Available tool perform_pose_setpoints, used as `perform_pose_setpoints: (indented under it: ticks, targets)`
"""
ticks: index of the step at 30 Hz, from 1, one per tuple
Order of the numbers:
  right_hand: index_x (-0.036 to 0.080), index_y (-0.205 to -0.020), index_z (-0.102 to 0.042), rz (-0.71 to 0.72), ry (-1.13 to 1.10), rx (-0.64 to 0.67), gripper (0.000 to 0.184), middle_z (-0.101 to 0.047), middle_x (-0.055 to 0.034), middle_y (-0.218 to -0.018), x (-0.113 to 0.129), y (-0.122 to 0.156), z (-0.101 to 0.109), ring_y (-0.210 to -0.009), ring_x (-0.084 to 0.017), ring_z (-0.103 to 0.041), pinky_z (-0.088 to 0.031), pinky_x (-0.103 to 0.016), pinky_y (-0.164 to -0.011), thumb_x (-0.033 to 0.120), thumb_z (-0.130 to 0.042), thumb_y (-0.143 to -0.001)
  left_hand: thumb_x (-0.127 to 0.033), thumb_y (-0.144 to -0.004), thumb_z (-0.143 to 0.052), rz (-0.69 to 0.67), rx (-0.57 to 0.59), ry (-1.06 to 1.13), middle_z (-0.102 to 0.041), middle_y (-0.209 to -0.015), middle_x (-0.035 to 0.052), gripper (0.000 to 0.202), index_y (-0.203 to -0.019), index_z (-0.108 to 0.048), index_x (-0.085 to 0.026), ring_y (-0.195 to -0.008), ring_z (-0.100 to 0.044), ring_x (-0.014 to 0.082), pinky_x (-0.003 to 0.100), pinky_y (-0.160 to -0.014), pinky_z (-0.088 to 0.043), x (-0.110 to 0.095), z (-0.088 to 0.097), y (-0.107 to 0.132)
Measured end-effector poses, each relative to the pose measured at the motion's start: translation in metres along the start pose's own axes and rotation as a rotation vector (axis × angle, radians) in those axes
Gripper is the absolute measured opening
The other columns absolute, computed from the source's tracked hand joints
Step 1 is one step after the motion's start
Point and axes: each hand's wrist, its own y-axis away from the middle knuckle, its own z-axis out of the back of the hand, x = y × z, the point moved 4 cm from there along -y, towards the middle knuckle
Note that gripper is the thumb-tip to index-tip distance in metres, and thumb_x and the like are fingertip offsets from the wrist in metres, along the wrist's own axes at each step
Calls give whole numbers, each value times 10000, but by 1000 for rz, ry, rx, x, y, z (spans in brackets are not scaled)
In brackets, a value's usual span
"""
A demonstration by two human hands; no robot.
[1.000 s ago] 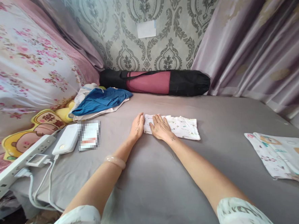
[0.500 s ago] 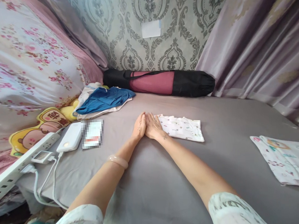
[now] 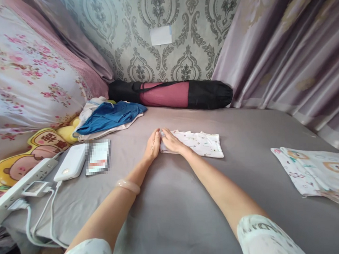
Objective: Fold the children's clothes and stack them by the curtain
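Observation:
A folded white cloth (image 3: pixel 200 143) with a small scattered print lies flat on the grey bed sheet. At its left end, my left hand (image 3: pixel 153 144) stands on edge, fingers stretched out, against or just beside the cloth's edge. My right hand (image 3: pixel 170 141) rests on the left part of the cloth with its fingers extended towards the left hand, covering part of the fabric. Neither hand grasps anything that I can see. A pale bangle (image 3: pixel 128 186) is on my left forearm.
Folded printed cloths (image 3: pixel 318 173) lie at the right. To the left are a white power bank (image 3: pixel 70 161), a power strip (image 3: pixel 32 181) with cables, a blurred-out flat item (image 3: pixel 98 157) and a blue garment (image 3: pixel 108 116). A black and pink rolled bag (image 3: pixel 167 94) lies along the wall.
My right hand has shifted slightly right from against the left hand, uncovering the cloth's left end. The whole view has moved a little.

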Motion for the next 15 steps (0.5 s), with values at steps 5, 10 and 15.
perform_pose_setpoints:
  ticks: [5,10,15]
  targets:
    - [108,-1500,-295,-49,228,-119,585,-208,-102,-1585,-40,37,37,-1469,-235,-103,-23,-491,-1182,328,-235,-960,-414,-1001,-125,-165,167,-308,-355,-1534,42,557,-1472,-336,-207,-1450,-227,177,436,-1191,-155,-8,-14,5]
    - [181,-1512,-286,-83,332,-27,600,-228,-67,-1583,-67,60,31,-1463,-249,-135,-69,-517,-1170,441,-186,-980,-482,-994,-145,-325,332,-575,-315,-1552,23,574,-1492,-315,-253,-1469,-159,214,500,-1186,-83,-12,-29,13]
    - [181,-1508,-298,-86,344,-62,596,-257,-65,-1574,-69,57,23,-1454,-251,-171,-103,-507,-1166,436,-201,-977,-536,-980,-187,-361,360,-674,-315,-1553,29,591,-1478,-350,-263,-1462,-185,242,511,-1178,-102,-10,-32,13]
